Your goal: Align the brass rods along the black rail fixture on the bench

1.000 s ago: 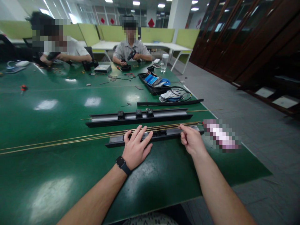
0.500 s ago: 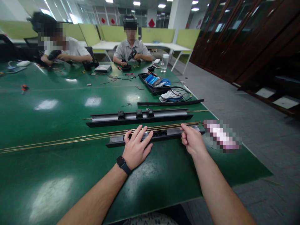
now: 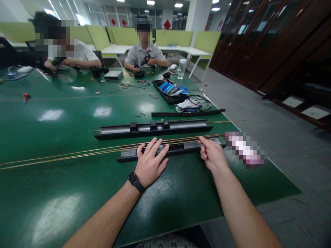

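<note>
Ceiling lights [image 3: 178, 5], glare on tabletop [image 3: 85, 179], soft blur

Dark smartwatch [image 3: 133, 178] on the left wrist [image 3: 142, 178], squarish black screen, plain dark strap [image 3: 139, 187], kinda low left of centre. Forearms [image 3: 238, 203] bare. Bottom middle: greyish clothing [image 3: 165, 242] with black squiggly marks, dark fabric [image 3: 201, 237] beside it.

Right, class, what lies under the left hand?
Gold rods and the nearer black rail run beneath the left hand; whatever it covers there can't be seen.
</note>
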A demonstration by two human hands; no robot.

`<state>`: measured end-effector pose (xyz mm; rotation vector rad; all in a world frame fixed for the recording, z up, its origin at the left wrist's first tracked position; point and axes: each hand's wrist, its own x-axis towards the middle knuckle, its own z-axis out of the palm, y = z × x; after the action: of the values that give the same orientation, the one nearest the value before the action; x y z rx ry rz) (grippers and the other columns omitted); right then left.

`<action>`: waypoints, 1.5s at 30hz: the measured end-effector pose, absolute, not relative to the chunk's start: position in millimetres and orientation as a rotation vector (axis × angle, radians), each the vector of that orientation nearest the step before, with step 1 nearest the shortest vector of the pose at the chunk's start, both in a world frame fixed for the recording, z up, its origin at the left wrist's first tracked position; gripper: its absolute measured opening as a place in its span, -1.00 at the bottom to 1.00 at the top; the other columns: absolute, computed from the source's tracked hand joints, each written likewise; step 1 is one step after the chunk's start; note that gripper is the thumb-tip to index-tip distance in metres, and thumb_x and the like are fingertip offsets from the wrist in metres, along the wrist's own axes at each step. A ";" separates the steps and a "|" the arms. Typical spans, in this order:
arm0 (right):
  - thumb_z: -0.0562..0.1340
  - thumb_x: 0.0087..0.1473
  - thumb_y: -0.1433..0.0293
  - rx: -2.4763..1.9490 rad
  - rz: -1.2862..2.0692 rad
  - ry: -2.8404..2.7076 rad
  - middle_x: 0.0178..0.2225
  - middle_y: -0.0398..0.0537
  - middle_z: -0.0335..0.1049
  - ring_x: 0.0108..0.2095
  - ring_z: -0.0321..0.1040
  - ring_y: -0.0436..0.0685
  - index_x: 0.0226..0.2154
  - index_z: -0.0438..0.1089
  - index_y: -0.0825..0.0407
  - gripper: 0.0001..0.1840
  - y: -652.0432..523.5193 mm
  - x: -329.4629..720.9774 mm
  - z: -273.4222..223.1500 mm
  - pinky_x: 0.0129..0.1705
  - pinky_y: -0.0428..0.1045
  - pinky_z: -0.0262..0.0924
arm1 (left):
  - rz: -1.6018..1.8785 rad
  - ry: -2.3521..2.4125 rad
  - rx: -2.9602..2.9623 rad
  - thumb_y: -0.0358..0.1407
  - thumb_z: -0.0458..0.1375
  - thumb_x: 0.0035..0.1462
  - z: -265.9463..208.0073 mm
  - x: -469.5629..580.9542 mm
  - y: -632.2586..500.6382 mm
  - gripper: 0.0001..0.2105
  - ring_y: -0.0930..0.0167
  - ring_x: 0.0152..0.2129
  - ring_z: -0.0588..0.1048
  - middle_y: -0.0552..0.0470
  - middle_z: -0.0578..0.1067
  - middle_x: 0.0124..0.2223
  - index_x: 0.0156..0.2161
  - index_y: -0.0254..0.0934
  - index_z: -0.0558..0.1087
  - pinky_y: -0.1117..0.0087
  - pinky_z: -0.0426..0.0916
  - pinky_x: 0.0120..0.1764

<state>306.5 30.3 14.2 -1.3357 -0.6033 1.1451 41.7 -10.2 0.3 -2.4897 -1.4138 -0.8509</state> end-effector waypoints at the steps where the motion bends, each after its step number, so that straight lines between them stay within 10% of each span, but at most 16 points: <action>1: 0.50 -0.12 0.19 -1.340 1.139 -0.602 -0.76 -0.28 0.18 -0.84 -0.02 -0.13 -0.46 0.37 0.06 -0.62 30.6 306.4 13.9 -0.83 -0.20 -0.25 | -0.846 -1.416 -2.490 -0.17 0.16 0.27 0.5 41.5 -10.3 -0.56 0.12 0.31 0.23 -0.09 0.31 0.35 0.25 -0.02 0.37 -0.05 -0.05 0.26; 45: 0.49 -0.11 0.22 -1.333 1.142 -0.587 -0.75 -0.27 0.19 -0.82 -0.01 -0.14 -0.46 0.40 0.08 -0.66 30.6 307.1 14.8 -0.83 -0.21 -0.24 | -0.850 -1.421 -2.493 -0.15 0.13 0.29 0.1 41.5 -10.3 -0.57 0.13 0.32 0.22 -0.09 0.31 0.35 0.25 -0.03 0.36 -0.05 -0.06 0.27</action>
<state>307.1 30.6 14.8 -1.3329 -0.5869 1.1416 41.5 -10.3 0.1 -2.4931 -1.4207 -0.8505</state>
